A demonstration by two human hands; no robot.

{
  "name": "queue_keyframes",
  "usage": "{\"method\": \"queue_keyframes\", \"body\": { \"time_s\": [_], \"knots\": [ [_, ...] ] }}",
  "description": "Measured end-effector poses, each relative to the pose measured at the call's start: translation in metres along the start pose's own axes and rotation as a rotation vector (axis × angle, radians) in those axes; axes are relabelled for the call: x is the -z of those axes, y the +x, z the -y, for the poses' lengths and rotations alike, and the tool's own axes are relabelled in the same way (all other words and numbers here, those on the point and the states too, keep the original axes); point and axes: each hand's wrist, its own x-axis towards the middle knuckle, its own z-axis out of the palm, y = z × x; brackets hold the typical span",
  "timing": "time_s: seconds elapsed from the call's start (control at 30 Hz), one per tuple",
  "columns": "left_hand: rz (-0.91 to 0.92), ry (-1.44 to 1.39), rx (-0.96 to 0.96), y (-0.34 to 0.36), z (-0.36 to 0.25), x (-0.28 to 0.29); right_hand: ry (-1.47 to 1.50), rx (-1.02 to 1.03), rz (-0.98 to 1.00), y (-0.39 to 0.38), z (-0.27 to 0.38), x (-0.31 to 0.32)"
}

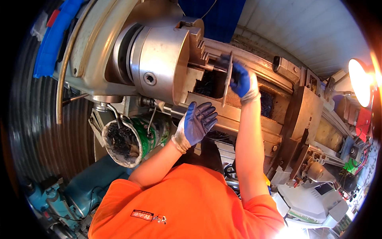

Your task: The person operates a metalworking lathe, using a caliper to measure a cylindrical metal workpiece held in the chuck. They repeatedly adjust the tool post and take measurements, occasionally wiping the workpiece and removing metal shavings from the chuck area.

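My right hand, in a blue-and-white glove, is closed on a thin metal plate, seen edge-on, with a short metal shaft at its upper part, close to the stepped jaws of a large lathe chuck. Whether the shaft is seated in the jaws I cannot tell. My left hand, gloved alike, is open with palm up and fingers spread, below and right of the chuck, over the lathe's front rail.
A bucket of dark shavings hangs at lower left, near levers and teal machinery. The carriage is on the right, beside a lit lamp. A corrugated dark wall lines the left.
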Motion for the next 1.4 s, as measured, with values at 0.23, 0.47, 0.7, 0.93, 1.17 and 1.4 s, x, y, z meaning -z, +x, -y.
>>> {"method": "queue_keyframes", "body": {
  "time_s": [0.23, 0.47, 0.7, 0.93, 1.17, 1.4],
  "knots": [
    [0.148, -0.065, 0.011, 0.013, -0.002, -0.04, 0.416, -0.341, 0.034, -0.012, 0.122, -0.011],
    [0.4, 0.039, -0.06, 0.045, -0.002, -0.041, 0.221, -0.639, 0.317, -0.033, 0.086, -0.009],
    [0.126, -0.139, -0.044, 0.035, 0.005, -0.037, -0.419, 0.018, -0.078, 0.006, 0.052, 0.002],
    [0.292, -0.042, -0.021, 0.046, -0.001, -0.04, 0.271, -0.569, 0.419, -0.024, 0.13, -0.002],
    [0.138, -0.204, -0.023, 0.052, 0.003, -0.019, -0.188, -0.106, -0.08, -0.017, 0.012, 0.0],
    [0.197, -0.278, 0.02, 0.046, 0.0, -0.027, 0.403, -0.4, 0.206, -0.028, 0.122, -0.003]
  ]
}}
